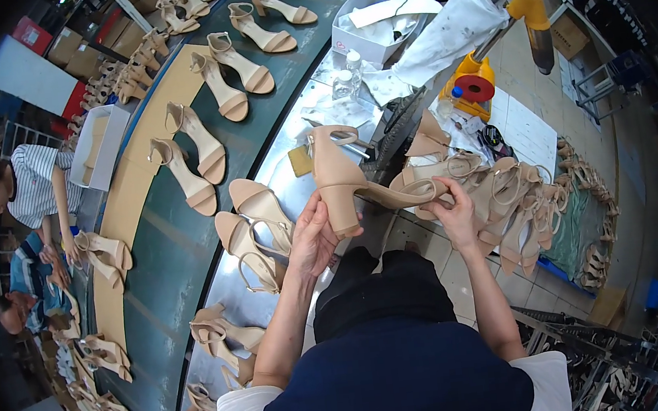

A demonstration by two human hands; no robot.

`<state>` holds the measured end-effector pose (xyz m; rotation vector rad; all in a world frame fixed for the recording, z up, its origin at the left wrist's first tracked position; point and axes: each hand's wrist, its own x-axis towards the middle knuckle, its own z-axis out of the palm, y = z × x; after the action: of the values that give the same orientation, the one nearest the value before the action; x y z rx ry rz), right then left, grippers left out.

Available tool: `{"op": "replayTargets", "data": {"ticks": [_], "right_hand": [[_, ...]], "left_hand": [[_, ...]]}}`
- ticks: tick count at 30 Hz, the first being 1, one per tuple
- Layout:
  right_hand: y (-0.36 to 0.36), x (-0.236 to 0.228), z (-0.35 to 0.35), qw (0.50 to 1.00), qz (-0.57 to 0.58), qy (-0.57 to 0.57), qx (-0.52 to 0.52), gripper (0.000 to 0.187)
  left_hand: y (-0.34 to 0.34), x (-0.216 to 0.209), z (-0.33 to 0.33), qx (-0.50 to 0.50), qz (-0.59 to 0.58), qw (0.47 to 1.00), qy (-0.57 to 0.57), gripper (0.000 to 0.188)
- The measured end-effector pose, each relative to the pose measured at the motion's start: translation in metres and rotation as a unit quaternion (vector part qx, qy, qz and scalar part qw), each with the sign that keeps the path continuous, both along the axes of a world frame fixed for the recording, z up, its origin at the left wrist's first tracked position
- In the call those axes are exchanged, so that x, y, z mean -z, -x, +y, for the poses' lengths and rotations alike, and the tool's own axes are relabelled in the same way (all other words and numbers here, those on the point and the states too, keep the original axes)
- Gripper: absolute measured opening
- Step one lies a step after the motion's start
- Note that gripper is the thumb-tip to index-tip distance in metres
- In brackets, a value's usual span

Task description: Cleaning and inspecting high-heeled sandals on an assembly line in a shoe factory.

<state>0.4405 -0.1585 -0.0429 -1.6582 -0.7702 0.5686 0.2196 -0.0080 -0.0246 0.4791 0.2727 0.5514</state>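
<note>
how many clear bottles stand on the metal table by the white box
2: the farther bottle, next to the white box, and the nearer bottle, slightly left of it. More could be hidden behind the box.

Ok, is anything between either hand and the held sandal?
Nothing visible: the left hand holds the beige sandal directly at its block heel, and the right hand holds it at the toe end.

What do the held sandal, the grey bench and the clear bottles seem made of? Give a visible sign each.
Held sandal: probably leather or synthetic, matte; smooth beige, little shine.
Grey bench: likely metal, fairly shiny; bright, blurred reflections.
Clear bottles: plastic or glass, glossy; transparent, but which is unclear.
</note>
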Motion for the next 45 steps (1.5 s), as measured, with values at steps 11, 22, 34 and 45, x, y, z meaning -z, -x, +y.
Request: {"op": "replayTargets", "data": {"ticks": [11,22,34,45], "right_hand": [[0.014,0.037,-0.004,0.992,0.12,0.002,-0.029,0.043],[0.018,0.037,0.001,0.994,0.111,-0.008,-0.018,0.042],[0.018,0.036,0.007,0.993,0.114,-0.005,-0.02,0.04],[0.045,-0.022,-0.004,0.998,0.061,0.012,-0.008,0.026]], "left_hand": [[-0.001,-0.001,-0.003,-0.013,0.011,1.0,0.011,0.061],[0.003,-0.001,-0.001,-0.026,0.025,0.999,0.01,0.062],[0.003,-0.004,0.003,-0.037,0.02,0.999,-0.003,0.059],[0.006,0.015,0.031,0.013,0.166,0.986,0.004,0.043]]}}
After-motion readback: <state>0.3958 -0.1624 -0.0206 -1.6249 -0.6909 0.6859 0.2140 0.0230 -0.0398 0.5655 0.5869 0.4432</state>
